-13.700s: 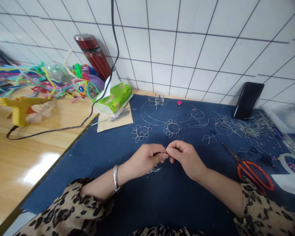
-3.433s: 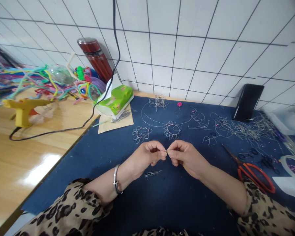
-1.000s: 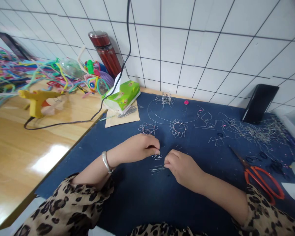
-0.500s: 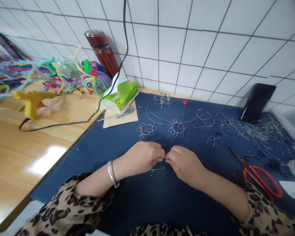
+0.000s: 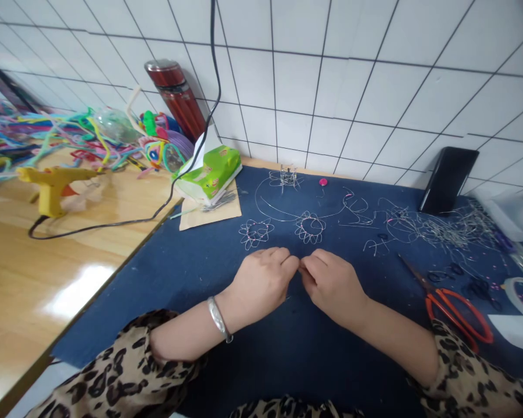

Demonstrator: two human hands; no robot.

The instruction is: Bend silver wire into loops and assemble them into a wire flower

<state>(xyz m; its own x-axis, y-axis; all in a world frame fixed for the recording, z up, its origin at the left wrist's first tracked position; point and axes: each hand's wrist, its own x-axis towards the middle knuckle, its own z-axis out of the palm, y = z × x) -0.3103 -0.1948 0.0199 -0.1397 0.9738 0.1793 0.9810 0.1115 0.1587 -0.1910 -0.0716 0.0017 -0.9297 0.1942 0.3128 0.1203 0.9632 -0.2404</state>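
Note:
My left hand (image 5: pixel 265 282) and my right hand (image 5: pixel 333 285) meet fingertip to fingertip above the dark blue mat (image 5: pixel 261 360). Both are closed in a pinch, and whatever lies between the fingers is hidden or too fine to make out. Just beyond them lie two flower-shaped wire rings with small pink beads, one wire ring (image 5: pixel 256 233) on the left and another wire ring (image 5: pixel 310 227) on the right. Farther back stands a small wire frame piece (image 5: pixel 286 176), beside a pink round object (image 5: pixel 323 182). A curved length of wire runs between these pieces.
Orange-handled scissors (image 5: pixel 457 316) and a tangle of wire (image 5: pixel 444 226) lie on the right, near a leaning black phone (image 5: pixel 448 180). On the left are a green tissue pack (image 5: pixel 213 174), a red flask (image 5: pixel 176 98), a yellow glue gun (image 5: pixel 52 186) and colourful pipe cleaners (image 5: pixel 47 133).
My left hand has turned and shifted slightly right, now covering most of the loose wires below it. My right hand stays pinched against it. The whole view has shifted a little.

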